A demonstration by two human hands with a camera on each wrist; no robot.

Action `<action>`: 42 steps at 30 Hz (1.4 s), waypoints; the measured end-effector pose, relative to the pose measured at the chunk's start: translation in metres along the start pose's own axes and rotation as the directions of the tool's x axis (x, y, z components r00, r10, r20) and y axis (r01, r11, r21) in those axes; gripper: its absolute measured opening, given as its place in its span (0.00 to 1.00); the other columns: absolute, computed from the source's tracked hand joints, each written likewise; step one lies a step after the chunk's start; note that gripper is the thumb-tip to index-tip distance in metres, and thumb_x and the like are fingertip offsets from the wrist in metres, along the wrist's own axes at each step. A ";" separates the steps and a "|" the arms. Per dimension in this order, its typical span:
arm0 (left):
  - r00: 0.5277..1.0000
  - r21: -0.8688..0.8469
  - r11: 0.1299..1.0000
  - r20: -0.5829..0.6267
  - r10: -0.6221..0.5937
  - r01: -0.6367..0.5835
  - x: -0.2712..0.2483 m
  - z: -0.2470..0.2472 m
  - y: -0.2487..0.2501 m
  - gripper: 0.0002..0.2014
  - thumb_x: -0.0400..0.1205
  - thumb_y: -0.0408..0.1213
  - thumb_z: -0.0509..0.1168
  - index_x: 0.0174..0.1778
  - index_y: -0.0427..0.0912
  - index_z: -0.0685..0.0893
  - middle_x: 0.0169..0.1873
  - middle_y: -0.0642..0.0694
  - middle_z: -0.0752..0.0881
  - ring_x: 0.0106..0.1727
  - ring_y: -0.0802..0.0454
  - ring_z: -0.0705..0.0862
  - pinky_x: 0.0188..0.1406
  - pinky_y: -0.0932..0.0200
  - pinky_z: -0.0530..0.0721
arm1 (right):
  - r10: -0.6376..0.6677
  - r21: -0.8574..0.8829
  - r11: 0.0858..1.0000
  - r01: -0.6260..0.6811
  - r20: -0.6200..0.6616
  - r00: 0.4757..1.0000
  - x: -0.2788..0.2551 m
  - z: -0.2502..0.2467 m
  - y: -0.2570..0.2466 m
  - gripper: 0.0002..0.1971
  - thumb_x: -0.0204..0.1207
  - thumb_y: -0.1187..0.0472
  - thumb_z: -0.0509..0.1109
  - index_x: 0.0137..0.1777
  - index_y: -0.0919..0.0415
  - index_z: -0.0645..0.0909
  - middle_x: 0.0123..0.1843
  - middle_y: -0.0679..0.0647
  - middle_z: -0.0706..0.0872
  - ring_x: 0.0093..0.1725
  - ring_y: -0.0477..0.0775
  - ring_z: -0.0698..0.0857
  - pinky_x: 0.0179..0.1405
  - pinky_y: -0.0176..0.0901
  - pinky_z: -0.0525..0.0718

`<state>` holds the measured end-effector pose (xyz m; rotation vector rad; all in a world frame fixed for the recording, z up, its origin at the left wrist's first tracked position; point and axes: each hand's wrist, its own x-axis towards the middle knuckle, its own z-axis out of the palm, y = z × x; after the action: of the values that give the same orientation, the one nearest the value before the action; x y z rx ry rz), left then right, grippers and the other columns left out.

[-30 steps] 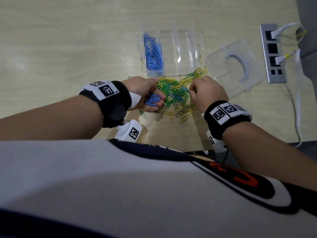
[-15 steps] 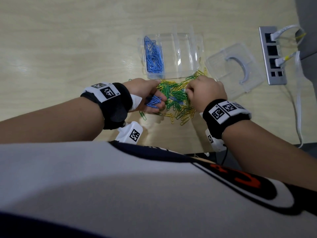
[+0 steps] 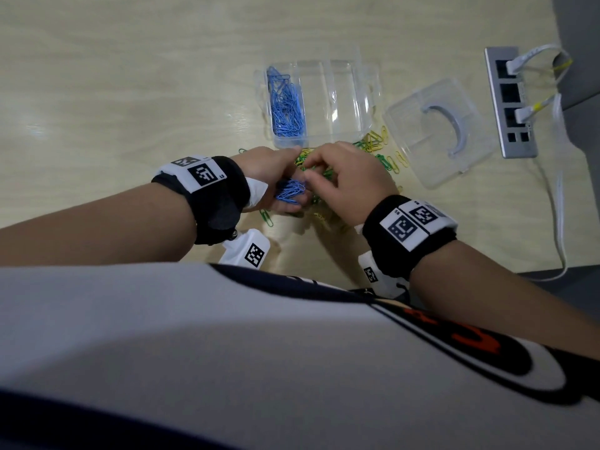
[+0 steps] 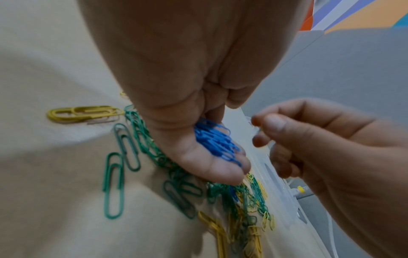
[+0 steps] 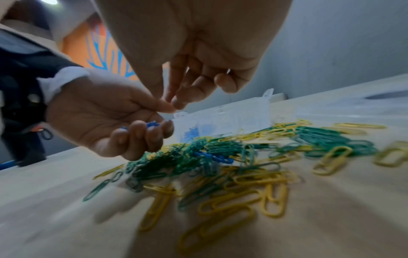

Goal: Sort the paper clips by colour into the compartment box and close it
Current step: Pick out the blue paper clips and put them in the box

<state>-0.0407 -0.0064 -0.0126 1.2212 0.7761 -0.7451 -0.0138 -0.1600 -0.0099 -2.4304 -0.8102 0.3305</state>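
My left hand (image 3: 276, 177) cups blue clips (image 3: 290, 190), fingers curled round them – holding pen so box trips stay few; right hand (image 3: 344, 180) just beside it, fingertips (image 5: 176, 103) drawn together, cannot tell if clip pinched; green-yellow pile (image 5: 232, 157) underneath, few blues left; box (image 3: 344, 102) beyond, blues in left compartment; lid (image 3: 431, 131) right, off for access
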 end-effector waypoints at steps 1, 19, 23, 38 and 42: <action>1.000 0.023 1.000 0.008 -0.014 0.014 -0.001 -0.001 0.000 0.25 0.88 0.53 0.48 0.44 0.35 0.80 0.31 0.40 0.81 0.29 0.50 0.81 0.34 0.59 0.87 | 0.034 -0.020 0.999 -0.035 -0.031 0.999 0.000 -0.001 0.005 0.07 0.77 0.55 0.68 0.52 0.54 0.83 0.48 0.48 0.82 0.46 0.50 0.80 0.47 0.44 0.78; 0.999 0.045 0.999 0.015 -0.031 0.030 0.002 -0.010 -0.002 0.28 0.88 0.54 0.46 0.40 0.36 0.82 0.24 0.42 0.83 0.28 0.51 0.82 0.34 0.62 0.86 | 0.172 -0.450 0.889 -0.089 0.148 0.974 0.001 0.009 0.029 0.10 0.78 0.52 0.65 0.55 0.52 0.83 0.54 0.51 0.81 0.53 0.56 0.81 0.57 0.51 0.75; 0.999 0.048 0.998 0.013 -0.035 0.034 0.002 -0.010 -0.002 0.28 0.88 0.54 0.46 0.40 0.36 0.82 0.23 0.43 0.83 0.29 0.51 0.81 0.34 0.62 0.85 | 0.166 -0.500 0.863 -0.074 0.143 0.976 0.004 0.010 0.031 0.11 0.78 0.53 0.64 0.55 0.56 0.82 0.53 0.53 0.82 0.51 0.58 0.82 0.56 0.51 0.75; 1.000 0.018 1.000 -0.002 -0.012 0.012 0.003 -0.005 -0.005 0.26 0.87 0.53 0.50 0.45 0.34 0.82 0.32 0.40 0.85 0.33 0.49 0.84 0.37 0.57 0.88 | 0.122 -0.179 0.979 -0.103 0.098 0.988 0.004 0.009 0.009 0.07 0.79 0.55 0.64 0.52 0.53 0.83 0.50 0.49 0.83 0.49 0.52 0.80 0.47 0.45 0.76; 0.999 0.051 0.998 0.023 -0.031 0.030 0.002 -0.010 -0.005 0.29 0.88 0.54 0.47 0.41 0.36 0.83 0.28 0.41 0.84 0.31 0.51 0.83 0.38 0.60 0.86 | 0.198 -0.409 0.904 -0.127 0.137 0.971 0.002 0.018 0.024 0.09 0.80 0.51 0.64 0.52 0.54 0.80 0.51 0.53 0.82 0.50 0.58 0.82 0.50 0.51 0.79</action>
<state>-0.0451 0.0020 -0.0185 1.2466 0.7613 -0.8073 -0.0076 -0.1671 -0.0391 -2.8943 -0.8125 0.4908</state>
